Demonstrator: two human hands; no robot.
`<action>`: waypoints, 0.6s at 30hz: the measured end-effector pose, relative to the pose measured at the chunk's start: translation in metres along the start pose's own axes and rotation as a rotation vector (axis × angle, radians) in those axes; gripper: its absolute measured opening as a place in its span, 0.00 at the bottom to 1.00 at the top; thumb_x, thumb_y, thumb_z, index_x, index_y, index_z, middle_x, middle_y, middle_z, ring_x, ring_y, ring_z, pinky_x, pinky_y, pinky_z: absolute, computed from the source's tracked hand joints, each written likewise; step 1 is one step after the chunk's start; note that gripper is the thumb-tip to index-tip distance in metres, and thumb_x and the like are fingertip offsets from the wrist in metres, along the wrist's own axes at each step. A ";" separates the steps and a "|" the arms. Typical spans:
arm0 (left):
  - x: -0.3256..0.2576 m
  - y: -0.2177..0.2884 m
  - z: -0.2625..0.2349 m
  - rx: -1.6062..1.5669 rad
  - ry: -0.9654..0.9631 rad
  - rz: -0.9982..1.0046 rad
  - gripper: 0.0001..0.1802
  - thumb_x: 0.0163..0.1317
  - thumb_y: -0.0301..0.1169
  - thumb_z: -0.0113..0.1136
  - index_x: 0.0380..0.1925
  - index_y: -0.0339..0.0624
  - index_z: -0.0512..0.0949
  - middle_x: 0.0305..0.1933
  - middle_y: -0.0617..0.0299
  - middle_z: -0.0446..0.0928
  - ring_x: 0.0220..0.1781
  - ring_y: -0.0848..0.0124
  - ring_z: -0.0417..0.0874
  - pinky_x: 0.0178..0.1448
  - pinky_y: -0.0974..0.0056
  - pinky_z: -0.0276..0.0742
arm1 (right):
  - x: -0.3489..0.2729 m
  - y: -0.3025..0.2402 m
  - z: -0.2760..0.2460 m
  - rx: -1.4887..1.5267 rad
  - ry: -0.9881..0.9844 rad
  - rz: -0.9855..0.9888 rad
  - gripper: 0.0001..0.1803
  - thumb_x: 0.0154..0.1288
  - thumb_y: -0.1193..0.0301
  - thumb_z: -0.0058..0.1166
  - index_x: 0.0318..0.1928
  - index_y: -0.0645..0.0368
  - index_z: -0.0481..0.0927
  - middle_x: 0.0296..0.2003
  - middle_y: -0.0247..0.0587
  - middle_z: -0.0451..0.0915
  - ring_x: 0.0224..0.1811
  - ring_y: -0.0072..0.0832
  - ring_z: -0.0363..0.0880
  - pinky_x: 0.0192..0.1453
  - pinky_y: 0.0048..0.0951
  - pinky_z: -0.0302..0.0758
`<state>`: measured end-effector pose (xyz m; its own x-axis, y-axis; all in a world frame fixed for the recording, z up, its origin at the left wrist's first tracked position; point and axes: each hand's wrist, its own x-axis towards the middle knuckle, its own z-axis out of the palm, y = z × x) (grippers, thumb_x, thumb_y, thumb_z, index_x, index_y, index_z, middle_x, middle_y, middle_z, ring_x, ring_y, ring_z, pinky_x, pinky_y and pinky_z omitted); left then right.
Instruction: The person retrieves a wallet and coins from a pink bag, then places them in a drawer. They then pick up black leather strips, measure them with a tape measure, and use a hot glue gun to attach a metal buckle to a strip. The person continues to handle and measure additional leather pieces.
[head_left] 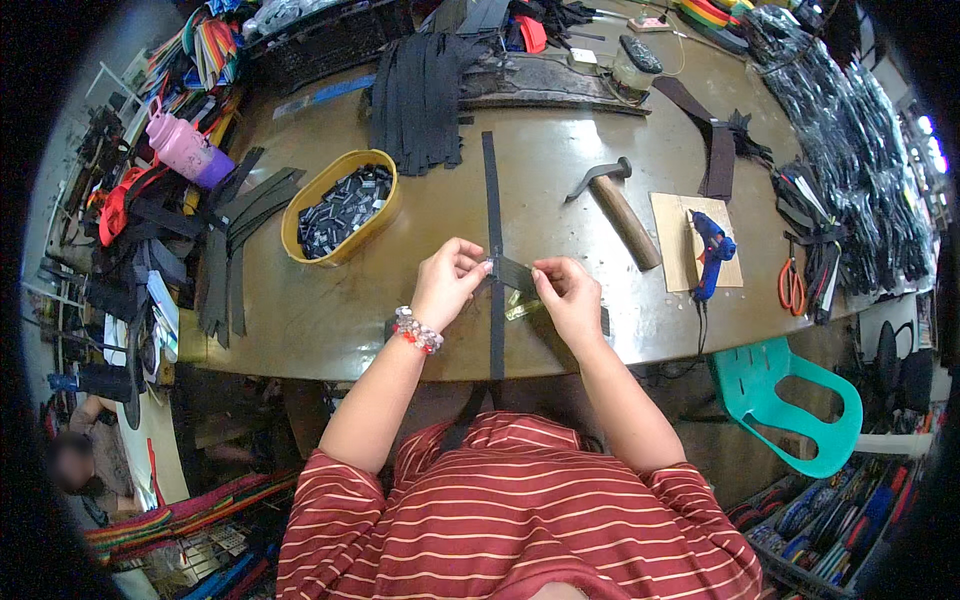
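Note:
Both my hands meet over the table's near middle, around a short black fabric strap (515,275). My left hand (446,283) pinches a small silvery piece (489,266) at the strap's left end; its exact kind is too small to tell. The strap's other end is pinched between the thumb and fingers of my right hand (571,303). Beneath them a long narrow black strip (491,190) runs from mid-table to the front edge. A yellowish flat piece (520,305) lies just under my right fingers. To the left stands a yellow tub (391,205) holding many small black pieces (345,210).
Right of my hands lie a hammer (625,222), a blue-wrapped tool (711,255) on cardboard (672,240), and orange-handled scissors (791,288). Black straps (415,105) are heaped at the back, more (235,245) at left. A green chair (735,385) stands by the right edge.

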<state>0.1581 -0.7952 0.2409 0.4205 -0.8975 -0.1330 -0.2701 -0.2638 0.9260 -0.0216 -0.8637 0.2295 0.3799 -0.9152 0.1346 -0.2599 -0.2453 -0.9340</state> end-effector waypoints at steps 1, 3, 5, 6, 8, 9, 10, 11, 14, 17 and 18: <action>-0.001 -0.001 0.003 0.036 0.016 0.014 0.12 0.58 0.30 0.64 0.39 0.37 0.74 0.27 0.63 0.80 0.26 0.79 0.78 0.29 0.72 0.76 | -0.001 0.002 0.000 0.001 -0.003 -0.002 0.07 0.59 0.75 0.59 0.38 0.62 0.81 0.33 0.41 0.80 0.31 0.26 0.81 0.37 0.25 0.78; -0.003 -0.001 0.006 0.131 0.082 0.129 0.15 0.57 0.29 0.65 0.40 0.38 0.71 0.27 0.62 0.80 0.25 0.78 0.79 0.30 0.70 0.75 | -0.002 0.004 -0.001 -0.019 -0.002 -0.040 0.06 0.58 0.75 0.59 0.37 0.63 0.80 0.32 0.41 0.80 0.31 0.27 0.82 0.36 0.25 0.78; -0.002 0.001 0.007 0.223 0.055 0.120 0.16 0.56 0.29 0.65 0.40 0.38 0.71 0.24 0.62 0.79 0.24 0.75 0.78 0.31 0.69 0.75 | -0.003 0.004 -0.001 -0.058 -0.008 -0.039 0.06 0.58 0.75 0.59 0.37 0.63 0.80 0.32 0.41 0.80 0.31 0.28 0.82 0.37 0.25 0.78; 0.000 0.002 0.007 0.265 0.043 0.127 0.16 0.55 0.29 0.65 0.41 0.38 0.71 0.23 0.63 0.78 0.23 0.74 0.78 0.31 0.69 0.75 | -0.003 0.004 -0.001 -0.059 -0.005 -0.092 0.06 0.58 0.75 0.59 0.37 0.63 0.80 0.32 0.41 0.80 0.31 0.28 0.82 0.37 0.25 0.78; 0.003 0.005 0.006 0.341 0.014 0.135 0.18 0.54 0.30 0.66 0.42 0.38 0.72 0.27 0.61 0.78 0.25 0.73 0.78 0.32 0.69 0.75 | -0.003 0.004 0.001 -0.075 -0.013 -0.061 0.06 0.58 0.75 0.59 0.37 0.63 0.80 0.32 0.42 0.80 0.31 0.29 0.82 0.37 0.26 0.78; 0.002 0.007 0.005 0.378 -0.006 0.133 0.19 0.53 0.30 0.67 0.42 0.39 0.72 0.28 0.60 0.78 0.26 0.72 0.79 0.32 0.69 0.75 | -0.002 0.004 0.001 -0.075 -0.007 -0.078 0.06 0.58 0.75 0.59 0.36 0.63 0.80 0.32 0.42 0.79 0.31 0.29 0.82 0.37 0.26 0.78; -0.001 0.008 0.004 0.368 0.032 0.189 0.19 0.52 0.32 0.68 0.43 0.39 0.73 0.31 0.60 0.77 0.28 0.72 0.78 0.34 0.69 0.75 | -0.002 0.003 0.002 -0.083 -0.017 -0.065 0.06 0.58 0.75 0.59 0.37 0.62 0.80 0.32 0.42 0.80 0.31 0.29 0.82 0.37 0.26 0.78; -0.007 0.009 0.002 0.357 0.073 0.246 0.20 0.52 0.33 0.68 0.43 0.40 0.73 0.33 0.59 0.77 0.31 0.71 0.78 0.36 0.68 0.75 | -0.001 0.001 0.002 -0.090 -0.021 -0.063 0.06 0.59 0.75 0.59 0.37 0.62 0.80 0.32 0.41 0.80 0.32 0.29 0.82 0.37 0.27 0.78; -0.039 0.010 -0.008 0.347 -0.159 0.673 0.23 0.50 0.37 0.69 0.45 0.42 0.74 0.38 0.58 0.75 0.37 0.69 0.76 0.41 0.66 0.74 | 0.003 -0.009 -0.004 -0.057 -0.061 -0.028 0.07 0.57 0.75 0.59 0.37 0.62 0.80 0.32 0.42 0.79 0.33 0.32 0.82 0.38 0.29 0.78; -0.077 0.011 -0.017 0.583 -0.531 0.804 0.18 0.53 0.37 0.66 0.42 0.44 0.78 0.38 0.60 0.75 0.42 0.64 0.76 0.48 0.64 0.75 | 0.005 -0.022 -0.014 -0.218 -0.279 -0.228 0.09 0.54 0.76 0.60 0.38 0.62 0.79 0.34 0.44 0.78 0.37 0.39 0.80 0.42 0.33 0.77; -0.082 0.012 -0.019 0.634 -0.643 0.754 0.15 0.53 0.36 0.65 0.40 0.44 0.79 0.38 0.60 0.75 0.43 0.63 0.76 0.48 0.64 0.75 | 0.004 -0.026 -0.015 -0.313 -0.384 -0.319 0.10 0.53 0.76 0.60 0.38 0.62 0.79 0.34 0.45 0.78 0.39 0.41 0.79 0.44 0.34 0.77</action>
<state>0.1372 -0.7177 0.2695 -0.4953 -0.8672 0.0519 -0.7229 0.4445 0.5290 -0.0264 -0.8657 0.2592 0.7615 -0.6134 0.2093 -0.3070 -0.6258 -0.7171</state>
